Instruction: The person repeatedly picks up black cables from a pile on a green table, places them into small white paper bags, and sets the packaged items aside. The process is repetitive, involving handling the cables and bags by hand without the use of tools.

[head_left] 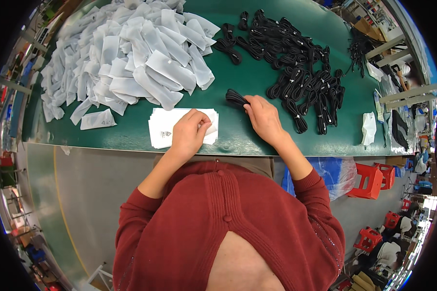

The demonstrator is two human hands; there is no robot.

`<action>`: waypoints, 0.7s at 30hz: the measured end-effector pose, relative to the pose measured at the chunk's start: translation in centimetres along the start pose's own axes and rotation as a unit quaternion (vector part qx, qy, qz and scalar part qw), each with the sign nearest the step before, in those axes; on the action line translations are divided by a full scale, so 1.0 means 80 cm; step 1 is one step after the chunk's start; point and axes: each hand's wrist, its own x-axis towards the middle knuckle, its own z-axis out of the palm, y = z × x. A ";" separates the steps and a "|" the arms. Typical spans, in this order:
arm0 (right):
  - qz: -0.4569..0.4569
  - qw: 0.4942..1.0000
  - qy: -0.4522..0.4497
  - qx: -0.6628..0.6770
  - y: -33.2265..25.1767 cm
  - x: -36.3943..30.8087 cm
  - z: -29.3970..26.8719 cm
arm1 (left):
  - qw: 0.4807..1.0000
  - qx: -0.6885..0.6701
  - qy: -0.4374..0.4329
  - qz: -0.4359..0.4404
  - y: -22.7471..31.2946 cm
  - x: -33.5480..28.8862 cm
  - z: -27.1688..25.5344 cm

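My right hand (pixel 264 119) grips one end of a coiled black cable (pixel 235 98), a short tied bundle, just above the green table. To its left, my left hand (pixel 190 131) is closed over a stack of flat white bags (pixel 160 127) by the table's front edge. Its thumb and fingers pinch the top bag near the stack's right side, where an edge seems slightly lifted. Dark print shows on the bag beside that hand. The bundle and the stack are apart.
A big heap of filled, frosted white bags (pixel 131 58) covers the table's left side, with one bag (pixel 98 120) lying apart in front. Many coiled black cables (pixel 296 63) are piled at the right. Farther right lies a crumpled white bag (pixel 368 128). Red stools (pixel 366 182) stand on the floor.
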 end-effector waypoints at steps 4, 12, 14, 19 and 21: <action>0.030 0.991 0.014 0.133 -0.031 -0.012 -0.002 | 0.999 -0.045 0.001 -0.019 0.002 0.000 -0.004; -0.041 0.992 -0.091 0.079 -0.041 -0.015 -0.016 | 0.993 -0.121 0.000 -0.002 0.004 0.003 -0.008; 0.040 0.976 -0.141 0.162 -0.044 -0.013 -0.019 | 0.991 -0.126 -0.014 0.049 0.009 0.001 -0.010; 0.339 0.819 -0.209 0.414 -0.039 -0.007 -0.009 | 0.985 -0.023 -0.027 0.170 0.021 0.006 -0.016; 0.238 0.878 -0.166 0.381 -0.045 -0.007 -0.010 | 0.986 -0.006 -0.019 0.165 0.026 0.013 -0.020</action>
